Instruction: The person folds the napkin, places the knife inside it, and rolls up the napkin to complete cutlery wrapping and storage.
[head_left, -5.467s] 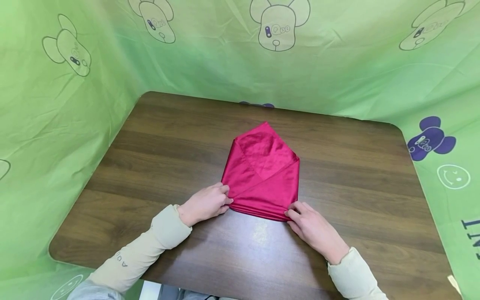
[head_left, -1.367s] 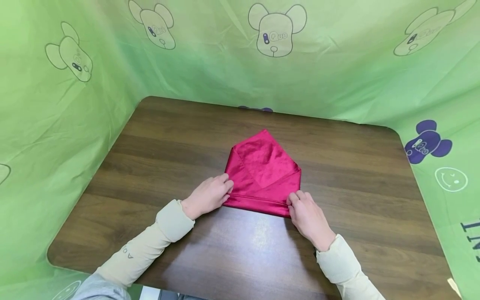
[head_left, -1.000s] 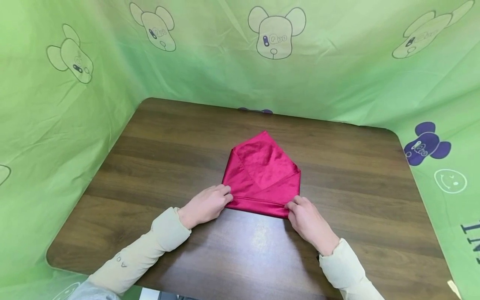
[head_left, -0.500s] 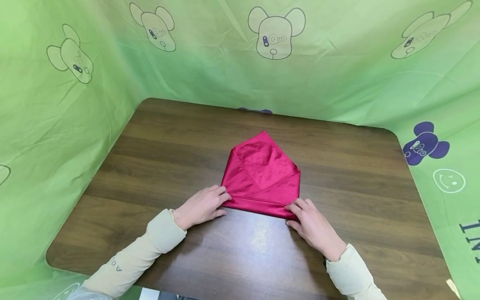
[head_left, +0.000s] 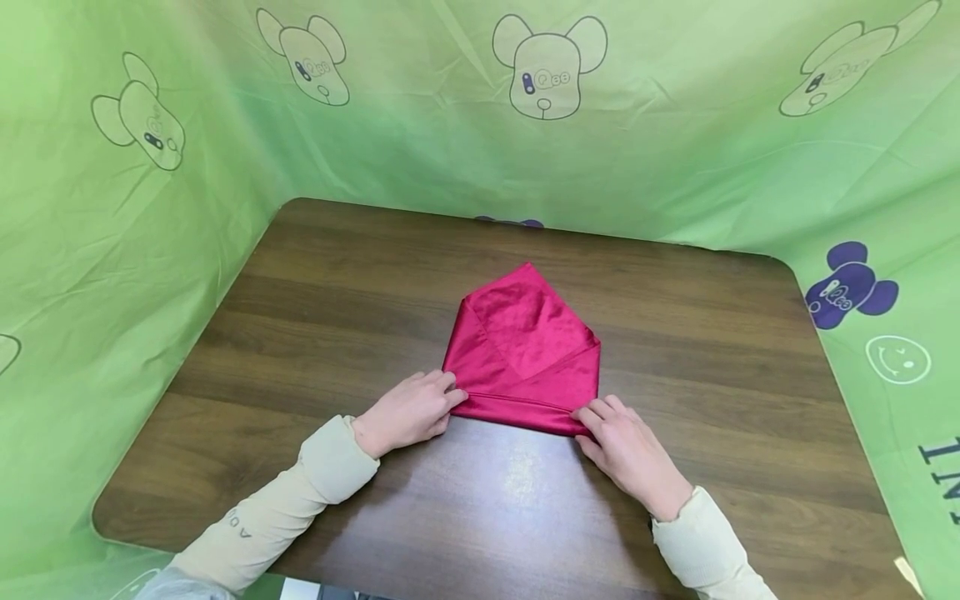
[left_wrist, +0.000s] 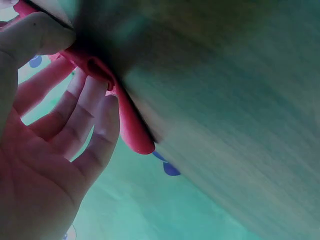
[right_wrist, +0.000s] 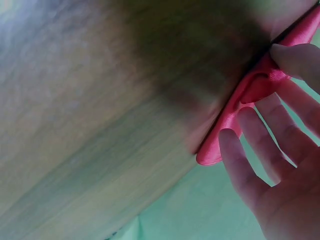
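Observation:
A crimson satin cloth [head_left: 536,333] lies folded on the table, pointed at its far end, with a narrow folded band along its near edge. At the near left corner, my left hand [head_left: 411,410] pinches the band's end, forefinger on top. My right hand [head_left: 630,446] grips the near right corner, its thumb at the front edge. In the left wrist view, the rolled end of the cloth [left_wrist: 132,125] shows between the thumb and fingers of the left hand [left_wrist: 47,145]. The right wrist view shows the right hand [right_wrist: 280,150] likewise around the cloth [right_wrist: 212,150].
The brown wooden table [head_left: 330,283] has rounded corners and extends on all sides of the cloth. Green printed fabric [head_left: 420,142] hangs behind it and along both sides. A small pale piece [head_left: 909,575] shows at the table's right edge.
Since the oldest frame, the cloth's near edge has been turned up into a flatter, wider band. The left thumb, spread half a second ago, is drawn back in; the right hand has barely moved since then.

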